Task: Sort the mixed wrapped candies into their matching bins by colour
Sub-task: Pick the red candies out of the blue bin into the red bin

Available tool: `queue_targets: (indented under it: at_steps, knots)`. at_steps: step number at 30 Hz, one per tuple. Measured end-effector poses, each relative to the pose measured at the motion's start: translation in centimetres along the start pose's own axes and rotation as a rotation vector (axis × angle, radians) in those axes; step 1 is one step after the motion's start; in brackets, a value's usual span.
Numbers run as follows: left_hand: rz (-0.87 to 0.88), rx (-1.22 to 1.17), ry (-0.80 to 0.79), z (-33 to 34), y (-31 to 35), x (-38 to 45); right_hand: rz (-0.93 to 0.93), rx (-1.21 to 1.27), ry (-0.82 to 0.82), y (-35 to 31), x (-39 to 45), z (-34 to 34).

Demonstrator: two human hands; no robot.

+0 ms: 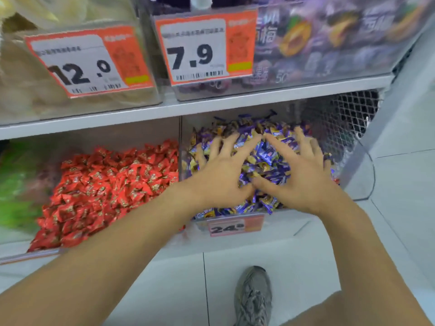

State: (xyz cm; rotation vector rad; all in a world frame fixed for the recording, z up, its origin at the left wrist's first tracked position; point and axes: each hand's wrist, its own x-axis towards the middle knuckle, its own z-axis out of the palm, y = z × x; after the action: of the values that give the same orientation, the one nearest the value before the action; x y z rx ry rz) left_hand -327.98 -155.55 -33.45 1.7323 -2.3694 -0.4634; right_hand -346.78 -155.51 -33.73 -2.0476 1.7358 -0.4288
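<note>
1. the left hand (220,175) and the right hand (299,175) lie spread, fingers straight, on the blue candies (263,158) in the right-hand bin (360,175); neither hand grips anything.
2. the red candies (110,184) fill the adjoining bin to the left; no stray colour is visible among them.
3. a few red wrappers (337,181) appear to show at the right edge of the blue pile; blur prevents certainty.
4. judgement: sorting looks largely complete. remaining work is to rake through the blue pile, find any red pieces, and transfer them to the red bin.
</note>
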Motion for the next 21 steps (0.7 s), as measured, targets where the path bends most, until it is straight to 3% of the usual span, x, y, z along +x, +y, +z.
queue_targets:
  at_steps: [2, 5, 13, 17, 21]
  knots:
    - [0.011, 0.110, -0.079, 0.9, -0.3, 0.7, 0.031, 0.028, -0.175, 1.5, -0.6, -0.6]
    - [0.000, 0.148, -0.109, 0.8, -0.9, 2.6, 0.026, -0.007, -0.277, 2.3, 0.4, -0.5]
    - [-0.080, 0.162, -0.069, -0.1, -3.5, 8.1, -0.012, -0.072, -0.213, 2.2, 8.6, -0.7]
    - [-0.089, 0.171, -0.073, -0.9, -2.5, 7.4, -0.107, 0.070, -0.149, 2.9, 7.1, -3.4]
    - [0.100, 0.230, 0.019, -1.6, 0.8, 4.1, -0.082, 0.083, -0.124, 4.3, 3.7, -6.7]
